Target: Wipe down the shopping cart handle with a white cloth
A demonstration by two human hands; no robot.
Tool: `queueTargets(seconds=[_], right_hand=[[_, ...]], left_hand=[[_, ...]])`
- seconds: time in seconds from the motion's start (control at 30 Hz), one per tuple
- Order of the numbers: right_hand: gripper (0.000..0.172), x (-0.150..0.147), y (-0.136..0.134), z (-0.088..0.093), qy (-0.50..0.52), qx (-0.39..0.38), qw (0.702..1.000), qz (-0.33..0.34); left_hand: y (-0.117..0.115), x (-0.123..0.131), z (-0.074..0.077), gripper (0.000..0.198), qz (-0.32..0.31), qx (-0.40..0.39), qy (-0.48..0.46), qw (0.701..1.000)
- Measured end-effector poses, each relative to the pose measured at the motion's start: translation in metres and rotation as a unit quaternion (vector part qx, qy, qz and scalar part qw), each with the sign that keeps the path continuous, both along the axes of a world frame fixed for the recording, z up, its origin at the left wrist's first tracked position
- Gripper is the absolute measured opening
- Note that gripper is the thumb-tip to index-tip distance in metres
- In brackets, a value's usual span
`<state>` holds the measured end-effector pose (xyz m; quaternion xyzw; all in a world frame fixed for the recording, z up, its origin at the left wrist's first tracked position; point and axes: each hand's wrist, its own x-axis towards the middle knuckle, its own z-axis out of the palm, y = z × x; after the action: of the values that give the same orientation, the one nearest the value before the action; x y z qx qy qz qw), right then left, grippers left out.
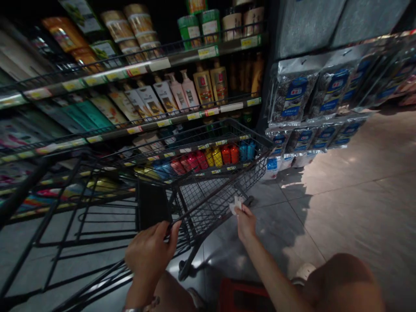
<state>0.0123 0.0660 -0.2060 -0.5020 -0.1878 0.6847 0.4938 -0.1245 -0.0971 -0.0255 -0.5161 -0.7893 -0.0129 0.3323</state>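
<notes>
My left hand (149,249) is closed round the upper rim of a dark wire shopping cart (208,193), near its handle end. Between the pinched fingers of my right hand (246,222) is a crumpled white tissue (236,204). That hand is held low beside the cart's near side, and the tissue overlaps the wire mesh in the picture, so I cannot tell whether they touch. Through the cart's mesh the floor and shelf goods show.
Shelves (182,113) of bottles and jars stand behind the cart. Packs of steel wool scourers (294,97) hang at the right. Something red (227,294) is on the floor between my legs. Grey floor tiles (351,186) stretch to the right.
</notes>
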Motion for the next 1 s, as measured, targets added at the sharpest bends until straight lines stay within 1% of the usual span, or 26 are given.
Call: queueTargets(seconds=[0.07, 0.13, 0.2, 0.3, 0.5, 0.67, 0.8, 0.93, 1.0], right_hand=[[0.032, -0.008, 0.0, -0.008, -0.015, -0.006, 1.0, 0.016], [0.029, -0.019, -0.002, -0.012, -0.022, -0.007, 0.999, 0.035], [0.027, -0.03, -0.006, -0.011, -0.024, -0.005, 0.998, 0.05], [0.023, -0.038, -0.012, -0.004, -0.022, 0.003, 0.998, 0.066], [0.022, -0.032, -0.021, 0.019, -0.011, 0.019, 0.995, 0.099], [0.021, -0.033, -0.03, 0.051, 0.001, 0.059, 0.99, 0.126], [0.019, -0.034, -0.033, 0.075, 0.001, 0.096, 0.982, 0.165], [0.023, -0.025, -0.034, 0.089, 0.009, 0.102, 0.978, 0.184], [0.028, -0.018, -0.034, 0.094, -0.006, 0.126, 0.976, 0.177]], left_hand=[[0.001, 0.002, 0.001, 0.04, 0.0, 0.005, -0.015, 1.0], [0.001, 0.003, 0.001, 0.041, -0.001, 0.013, -0.027, 1.0], [0.002, 0.003, 0.0, 0.041, -0.006, 0.02, -0.037, 0.999], [0.002, 0.003, -0.001, 0.04, -0.008, 0.029, -0.055, 0.998], [0.002, 0.005, -0.001, 0.036, -0.004, 0.032, -0.106, 0.994], [0.003, 0.007, -0.003, 0.035, 0.005, 0.037, -0.128, 0.991], [0.005, 0.008, -0.006, 0.034, 0.004, 0.042, -0.139, 0.989], [0.008, 0.007, -0.009, 0.034, 0.0, 0.045, -0.147, 0.988], [0.008, 0.007, -0.009, 0.032, -0.006, 0.05, -0.158, 0.986]])
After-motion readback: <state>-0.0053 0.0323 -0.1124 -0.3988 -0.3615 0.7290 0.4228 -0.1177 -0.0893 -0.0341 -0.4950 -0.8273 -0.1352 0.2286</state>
